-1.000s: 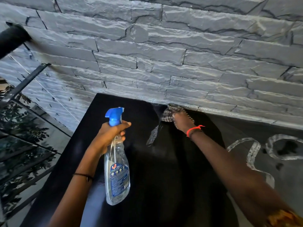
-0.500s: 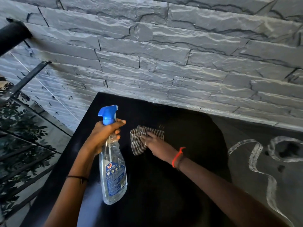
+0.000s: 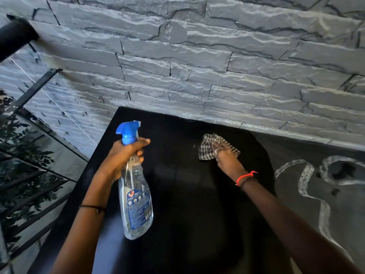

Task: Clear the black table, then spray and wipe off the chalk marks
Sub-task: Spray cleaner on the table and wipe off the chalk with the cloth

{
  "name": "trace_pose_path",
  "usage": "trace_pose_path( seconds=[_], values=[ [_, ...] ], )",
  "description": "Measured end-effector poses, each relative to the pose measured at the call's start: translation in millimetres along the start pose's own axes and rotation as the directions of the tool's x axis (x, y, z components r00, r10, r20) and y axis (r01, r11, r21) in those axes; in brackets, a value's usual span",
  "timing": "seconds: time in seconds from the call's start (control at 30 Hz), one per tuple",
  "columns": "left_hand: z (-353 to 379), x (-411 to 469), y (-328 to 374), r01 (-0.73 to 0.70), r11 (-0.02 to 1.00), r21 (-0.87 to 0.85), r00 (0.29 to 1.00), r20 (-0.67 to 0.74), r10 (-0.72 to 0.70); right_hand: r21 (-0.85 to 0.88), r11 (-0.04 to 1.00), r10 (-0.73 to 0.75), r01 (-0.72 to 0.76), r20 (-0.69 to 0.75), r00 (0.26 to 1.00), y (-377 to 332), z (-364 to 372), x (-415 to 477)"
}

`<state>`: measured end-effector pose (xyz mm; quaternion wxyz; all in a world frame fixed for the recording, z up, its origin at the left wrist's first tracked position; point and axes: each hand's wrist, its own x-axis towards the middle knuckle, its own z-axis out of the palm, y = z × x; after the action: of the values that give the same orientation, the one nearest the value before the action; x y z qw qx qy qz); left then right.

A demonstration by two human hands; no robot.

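**Fig.** Wiping stage, head view. The left hand grips the neck of a clear plastic spray bottle w/ a blue trigger head. Its fingers are curled round the neck, and the bottle hangs roughly upright over the left part of the desk. The right hand presses a small black-and-white checked cloth onto the black desk, fingers laid straight on top of it. This is near the far edge, by the grey stone wall. A red wristband sits at the right wrist.

Only the cloth lies on the desk top in view, so clearing appears done. Left & centre of the top read evenly dark, prob. already wiped. White chalk marks, looping lines on a greyish dusty patch, remain on the right part, apart from the cloth.

Est. progress: approx. half. Left to do: spray & wipe the right side, incl. loops running to the frame edge.
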<state>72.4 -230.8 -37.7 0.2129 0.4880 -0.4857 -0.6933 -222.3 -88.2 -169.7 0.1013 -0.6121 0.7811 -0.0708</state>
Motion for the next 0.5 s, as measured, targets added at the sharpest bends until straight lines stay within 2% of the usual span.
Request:
trace_pose_path(
  seconds=[0.07,0.2,0.27,0.33,0.5],
  values=[
    [-7,0,2,-0.002,1.000,0.005,1.000,-0.008,0.002,0.028,0.997,-0.066,0.066,-0.021,0.998,-35,8,8],
    [-17,3,8,-0.010,1.000,0.000,0.999,-0.032,0.010,0.060,0.956,-0.286,0.286,-0.010,0.958,-119,21,22],
    [-21,4,11,-0.012,1.000,-0.005,0.999,-0.045,0.012,0.078,0.947,-0.313,0.312,0.003,0.950,-141,21,41],
    [-28,6,11,-0.015,1.000,-0.015,0.998,-0.054,0.014,0.033,0.954,-0.300,0.299,0.027,0.954,-147,19,72],
    [-45,9,9,-0.017,1.000,0.004,0.998,-0.065,0.017,-0.016,0.998,-0.052,0.053,0.050,0.997,-145,9,136]
  ],
)
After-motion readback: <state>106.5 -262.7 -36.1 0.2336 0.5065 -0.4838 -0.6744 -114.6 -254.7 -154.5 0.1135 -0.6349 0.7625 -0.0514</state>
